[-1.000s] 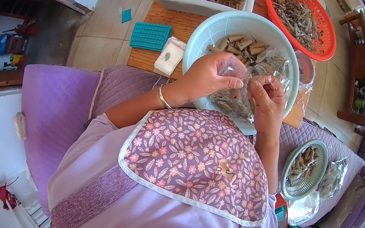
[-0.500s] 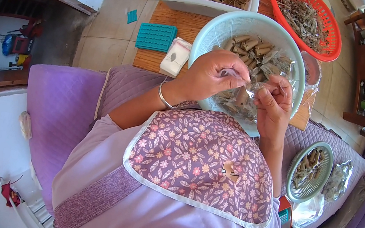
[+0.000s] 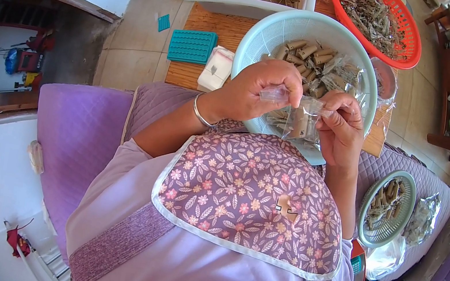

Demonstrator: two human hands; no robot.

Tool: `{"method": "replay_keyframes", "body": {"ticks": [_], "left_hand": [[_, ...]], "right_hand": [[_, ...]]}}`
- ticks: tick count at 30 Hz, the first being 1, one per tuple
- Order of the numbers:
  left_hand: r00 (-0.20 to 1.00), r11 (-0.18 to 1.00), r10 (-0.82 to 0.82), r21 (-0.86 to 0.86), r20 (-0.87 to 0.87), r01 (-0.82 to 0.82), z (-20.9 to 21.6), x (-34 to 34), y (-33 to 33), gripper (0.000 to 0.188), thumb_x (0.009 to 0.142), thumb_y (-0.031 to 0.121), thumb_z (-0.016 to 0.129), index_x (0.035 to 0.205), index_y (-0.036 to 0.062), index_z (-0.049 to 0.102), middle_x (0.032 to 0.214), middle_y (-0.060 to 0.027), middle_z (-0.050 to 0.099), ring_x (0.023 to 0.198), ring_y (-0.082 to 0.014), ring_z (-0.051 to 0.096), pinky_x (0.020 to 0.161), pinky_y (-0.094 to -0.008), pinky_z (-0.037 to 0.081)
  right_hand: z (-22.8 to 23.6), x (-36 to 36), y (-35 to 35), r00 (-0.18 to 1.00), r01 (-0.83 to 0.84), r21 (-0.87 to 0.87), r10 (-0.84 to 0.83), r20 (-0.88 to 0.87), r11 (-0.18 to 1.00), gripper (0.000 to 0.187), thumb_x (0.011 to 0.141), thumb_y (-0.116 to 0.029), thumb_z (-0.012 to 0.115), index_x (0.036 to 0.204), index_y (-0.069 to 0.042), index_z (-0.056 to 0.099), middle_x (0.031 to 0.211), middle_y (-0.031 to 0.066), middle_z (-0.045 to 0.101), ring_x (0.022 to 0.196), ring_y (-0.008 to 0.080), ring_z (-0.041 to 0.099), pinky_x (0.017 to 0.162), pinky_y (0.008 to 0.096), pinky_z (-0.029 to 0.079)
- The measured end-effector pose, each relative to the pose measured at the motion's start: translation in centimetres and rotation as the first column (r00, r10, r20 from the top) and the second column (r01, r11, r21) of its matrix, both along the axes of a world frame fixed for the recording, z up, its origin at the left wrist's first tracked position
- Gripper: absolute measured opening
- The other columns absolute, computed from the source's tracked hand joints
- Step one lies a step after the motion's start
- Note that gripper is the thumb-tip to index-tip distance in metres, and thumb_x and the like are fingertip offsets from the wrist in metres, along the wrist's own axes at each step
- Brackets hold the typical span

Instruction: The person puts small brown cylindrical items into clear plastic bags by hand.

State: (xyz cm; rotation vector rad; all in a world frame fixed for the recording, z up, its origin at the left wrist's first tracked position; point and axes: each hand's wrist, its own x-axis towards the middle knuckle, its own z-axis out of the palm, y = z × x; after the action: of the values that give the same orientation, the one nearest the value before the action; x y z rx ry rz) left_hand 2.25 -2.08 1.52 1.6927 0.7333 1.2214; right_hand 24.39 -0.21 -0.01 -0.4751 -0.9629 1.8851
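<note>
Over a pale green plastic basin (image 3: 249, 42), both of my hands are closed on a small clear plastic bag (image 3: 312, 108). My left hand (image 3: 267, 89), wearing a silver bangle, pinches near its upper left edge, with a further bit of clear film (image 3: 274, 94) showing in the curled fingers. My right hand (image 3: 343, 129) pinches its right edge between thumb and fingers. Behind or inside the bag shows a brown tube (image 3: 300, 124); I cannot tell which. Beneath the hands, the basin holds several brown tubes (image 3: 307, 52) and bagged ones in clear wrap (image 3: 342, 74).
A white tub (image 3: 245, 7) of brown pieces stands at the far side of the table, with a red basket (image 3: 413, 49) of wrapped pieces right of it. A teal ridged tray (image 3: 192, 46) and white packet (image 3: 216, 69) lie left. A smaller green basket (image 3: 364, 228) sits at right.
My hands have drawn slightly apart, and the clear bag now hangs spread between them. The brown tube shows more plainly. The view has shifted slightly.
</note>
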Motion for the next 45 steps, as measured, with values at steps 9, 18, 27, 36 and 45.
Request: {"method": "replay_keyframes", "body": {"ticks": [9,18,27,36,45], "left_hand": [[0.980,0.984,0.014,0.179,-0.200,0.023,1.0,-0.2,0.7,0.009,0.079,0.001,0.063,0.084,0.0080,0.062,0.087,-0.0053,0.066,0.088,-0.0270,0.063,0.078,-0.0370,0.048],[0.981,0.875,0.075,-0.484,0.180,0.022,-2.0,-0.5,0.3,0.018,0.093,0.007,0.056,0.110,0.0045,0.061,0.097,-0.0091,0.066,0.092,-0.0195,0.063,0.076,-0.0269,0.048],[0.591,0.745,0.244,-0.538,0.769,0.393,-3.6,2.1,0.6,0.033,0.095,0.014,0.057,0.127,0.0056,0.052,0.125,-0.0129,0.059,0.118,-0.0262,0.055,0.099,-0.0413,0.047],[0.604,0.761,0.201,-0.511,0.771,0.399,-3.4,1.6,0.2,0.037,0.097,0.016,0.054,0.131,0.0047,0.048,0.131,-0.0137,0.055,0.120,-0.0265,0.054,0.104,-0.0423,0.043],[0.576,0.786,0.479,-0.616,0.663,0.056,-3.4,0.0,0.5,0.030,0.099,0.013,0.048,0.127,0.0022,0.049,0.103,-0.0084,0.063,0.095,-0.0197,0.062,0.086,-0.0348,0.051]], "right_hand": [[1.8,0.1,1.0,0.998,-0.064,-0.097,0.066,0.018,0.993,0.004,0.089,-0.001,0.055,0.091,-0.001,0.058,0.090,0.0071,0.058,0.074,0.0123,0.057,0.064,0.0234,0.048],[2.1,3.1,2.2,0.874,-0.068,0.021,0.049,0.483,0.997,0.017,0.079,0.001,0.070,0.088,-0.003,0.056,0.079,0.0013,0.056,0.066,0.0076,0.053,0.059,0.0228,0.044],[1.8,-1.1,1.2,0.496,-0.073,0.404,-0.318,0.808,0.912,0.027,0.073,-0.008,0.079,0.092,0.000,0.062,0.079,0.0036,0.059,0.072,0.0138,0.055,0.067,0.0276,0.045],[0.1,-3.7,1.3,0.718,-0.031,0.073,-0.028,0.696,0.997,0.013,0.091,-0.006,0.062,0.102,0.000,0.064,0.084,-0.0003,0.063,0.076,0.0069,0.055,0.068,0.0229,0.045],[0.2,-2.9,1.0,0.754,0.042,0.070,-0.078,0.652,0.997,0.019,0.093,-0.008,0.058,0.110,0.000,0.063,0.095,0.0040,0.065,0.079,0.0082,0.058,0.068,0.0216,0.047]]}}
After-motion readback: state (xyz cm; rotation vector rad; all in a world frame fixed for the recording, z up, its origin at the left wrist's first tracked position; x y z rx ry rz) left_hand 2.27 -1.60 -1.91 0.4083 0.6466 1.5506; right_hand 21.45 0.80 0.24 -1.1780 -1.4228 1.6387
